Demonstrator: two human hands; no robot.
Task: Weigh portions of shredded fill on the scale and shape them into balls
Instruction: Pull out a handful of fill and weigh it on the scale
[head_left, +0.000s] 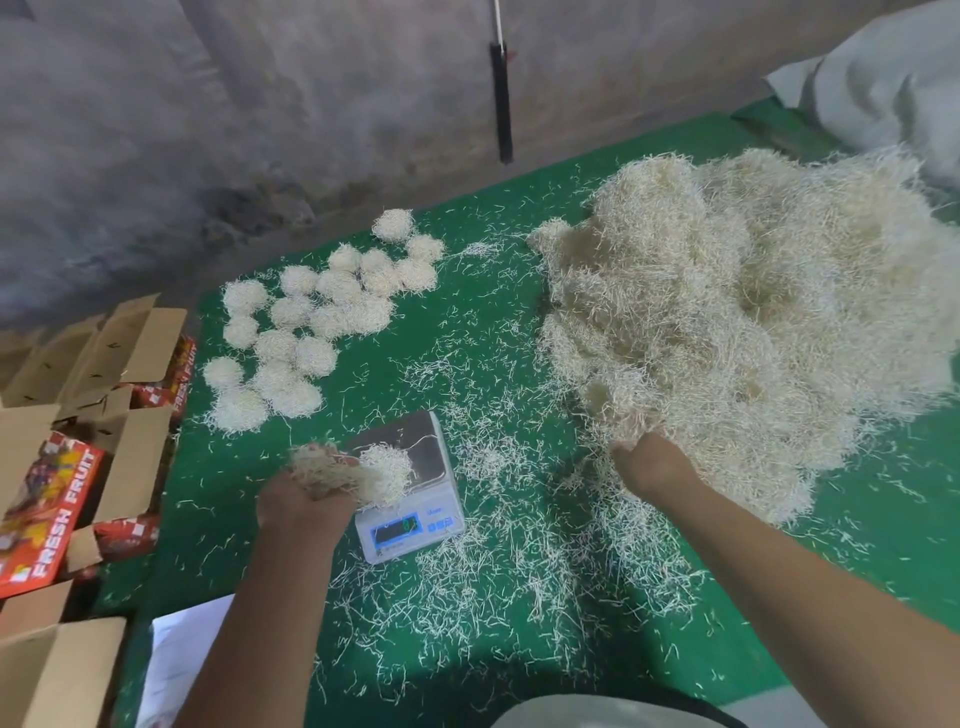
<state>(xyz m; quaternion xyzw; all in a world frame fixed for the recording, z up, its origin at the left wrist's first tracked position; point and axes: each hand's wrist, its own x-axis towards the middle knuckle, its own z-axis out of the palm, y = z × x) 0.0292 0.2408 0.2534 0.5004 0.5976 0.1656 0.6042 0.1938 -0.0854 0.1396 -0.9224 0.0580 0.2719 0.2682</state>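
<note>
Clutching a wispy clump of shredded fill (358, 475) over the steel-topped scale (410, 493), left hand (304, 506); right hand (652, 462) grabs the fluffy pile (753, 312).

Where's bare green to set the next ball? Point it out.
Barest: the green strip between the finished balls and the big fill pile, with only thin strands. Also left of the scale, below the balls. Crowded: thick loose shreds right of and below the scale.

2 bare arms are stretched forward, well apart.
The left hand (304, 506) is curled, its fingers hidden under a gripped clump; the right hand (655, 464) is reached farther out, fingers buried from sight.
</note>
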